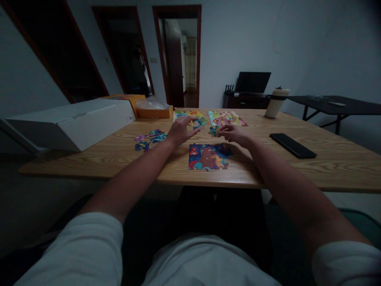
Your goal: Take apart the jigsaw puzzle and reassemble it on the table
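A partly joined puzzle (208, 157), dark blue with brown and orange shapes, lies near the table's front edge. Over the table behind it, my left hand (182, 130) has its thumb and fingers apart, with nothing seen between them. My right hand (233, 133) is closed in a pinch on a teal puzzle piece (214, 131). Loose puzzle pieces (151, 139) lie in a pile left of my left hand. Two brighter puzzle pictures, one yellow-green (190, 115) and one with a red shape (226, 118), lie beyond my hands.
A white box (74, 121) stands at the left, beside an orange tray (154, 113) holding clear plastic. On the right are a black phone (292, 145) and a cream cup (276, 102). A person (139, 73) stands in the far left doorway.
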Action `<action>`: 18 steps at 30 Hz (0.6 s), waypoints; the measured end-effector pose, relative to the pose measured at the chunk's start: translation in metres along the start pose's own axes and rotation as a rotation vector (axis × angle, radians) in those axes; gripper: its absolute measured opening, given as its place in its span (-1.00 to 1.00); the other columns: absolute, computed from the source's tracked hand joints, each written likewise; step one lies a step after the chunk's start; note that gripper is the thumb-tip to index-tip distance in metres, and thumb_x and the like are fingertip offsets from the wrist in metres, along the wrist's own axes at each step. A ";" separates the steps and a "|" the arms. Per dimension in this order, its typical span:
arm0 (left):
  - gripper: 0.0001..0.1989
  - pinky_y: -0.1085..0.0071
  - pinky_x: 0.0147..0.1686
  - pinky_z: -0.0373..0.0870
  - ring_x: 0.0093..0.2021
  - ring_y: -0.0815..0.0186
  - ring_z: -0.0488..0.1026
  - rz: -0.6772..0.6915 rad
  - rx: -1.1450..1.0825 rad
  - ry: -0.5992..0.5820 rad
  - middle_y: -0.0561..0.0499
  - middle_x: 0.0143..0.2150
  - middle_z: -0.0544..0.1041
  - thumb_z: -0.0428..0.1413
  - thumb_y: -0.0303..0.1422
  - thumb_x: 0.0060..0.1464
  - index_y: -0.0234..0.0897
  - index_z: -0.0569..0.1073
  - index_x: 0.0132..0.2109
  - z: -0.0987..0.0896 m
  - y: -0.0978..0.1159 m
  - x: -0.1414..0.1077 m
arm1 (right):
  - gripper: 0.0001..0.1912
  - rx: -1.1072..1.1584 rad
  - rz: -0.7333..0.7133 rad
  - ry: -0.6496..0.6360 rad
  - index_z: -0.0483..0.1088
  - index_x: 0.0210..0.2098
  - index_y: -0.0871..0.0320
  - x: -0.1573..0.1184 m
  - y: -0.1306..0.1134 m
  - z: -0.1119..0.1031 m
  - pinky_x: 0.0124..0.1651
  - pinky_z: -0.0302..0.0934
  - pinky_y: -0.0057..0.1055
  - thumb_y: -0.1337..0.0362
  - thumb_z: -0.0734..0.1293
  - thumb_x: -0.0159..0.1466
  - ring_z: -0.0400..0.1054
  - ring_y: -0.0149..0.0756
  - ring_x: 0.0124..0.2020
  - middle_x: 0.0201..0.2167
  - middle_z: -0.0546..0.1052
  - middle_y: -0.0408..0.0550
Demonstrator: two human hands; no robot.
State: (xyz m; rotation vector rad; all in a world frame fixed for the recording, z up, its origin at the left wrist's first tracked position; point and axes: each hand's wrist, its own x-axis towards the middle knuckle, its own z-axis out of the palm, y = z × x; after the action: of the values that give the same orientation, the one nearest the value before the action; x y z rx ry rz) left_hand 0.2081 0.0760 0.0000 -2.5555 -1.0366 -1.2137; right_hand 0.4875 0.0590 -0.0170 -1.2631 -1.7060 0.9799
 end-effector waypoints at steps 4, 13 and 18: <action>-0.67 0.18 0.19 0.26 0.13 0.12 0.44 0.052 -0.060 -0.024 -0.08 0.05 0.56 0.27 -0.28 0.12 -0.21 0.47 0.02 0.010 0.022 0.002 | -0.59 0.160 -0.064 -0.053 0.31 -0.15 0.04 -0.002 -0.011 0.025 -0.50 0.08 -0.46 0.13 0.50 0.10 0.24 -0.42 -0.54 -0.44 0.50 -0.20; -0.73 0.22 0.16 0.33 0.13 0.17 0.46 0.116 -0.182 -0.098 -0.12 0.08 0.54 0.26 -0.28 0.14 -0.24 0.51 -0.03 0.020 0.030 -0.004 | -0.65 0.310 -0.190 -0.140 0.32 -0.22 0.05 0.002 -0.004 0.037 -0.49 0.07 -0.49 0.13 0.48 0.10 0.24 -0.46 -0.55 -0.53 0.39 -0.30; -0.78 0.22 0.14 0.36 0.11 0.20 0.47 0.124 -0.163 -0.092 -0.11 0.08 0.52 0.21 -0.40 0.16 -0.23 0.54 -0.03 0.020 0.025 -0.004 | -0.66 0.464 -0.087 -0.149 0.36 -0.24 0.08 -0.002 -0.010 0.036 -0.43 0.17 -0.48 0.21 0.49 0.03 0.35 -0.41 -0.45 -0.45 0.42 -0.24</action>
State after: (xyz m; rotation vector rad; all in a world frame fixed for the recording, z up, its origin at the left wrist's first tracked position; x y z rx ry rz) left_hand 0.2343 0.0627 -0.0123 -2.7764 -0.8114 -1.2045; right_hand 0.4514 0.0500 -0.0224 -0.8246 -1.5081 1.3491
